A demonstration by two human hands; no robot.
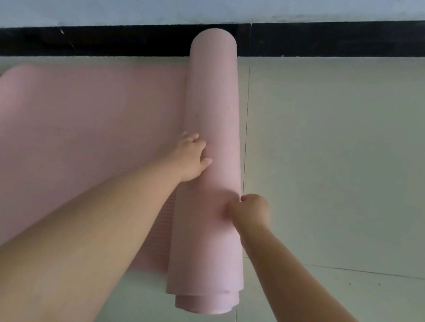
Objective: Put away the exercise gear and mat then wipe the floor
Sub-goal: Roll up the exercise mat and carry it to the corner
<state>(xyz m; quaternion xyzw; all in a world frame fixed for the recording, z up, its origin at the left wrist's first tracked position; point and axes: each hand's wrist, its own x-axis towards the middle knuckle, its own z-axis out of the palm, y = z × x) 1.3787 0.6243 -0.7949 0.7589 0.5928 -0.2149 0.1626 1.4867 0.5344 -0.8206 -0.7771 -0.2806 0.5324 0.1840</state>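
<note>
While half-rolled, pink mat [210,132] lies under both hands.

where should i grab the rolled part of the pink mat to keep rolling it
Grip the rolled part of the pink mat from above along its middle, hands spread apart like the left hand and right hand; the inner layers poke out at the near end, so even pressure keeps it straight.

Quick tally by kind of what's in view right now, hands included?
Pink mat, partly rolled: 1
Hands on the roll: 2, left hand and right hand
Total: 3
</note>
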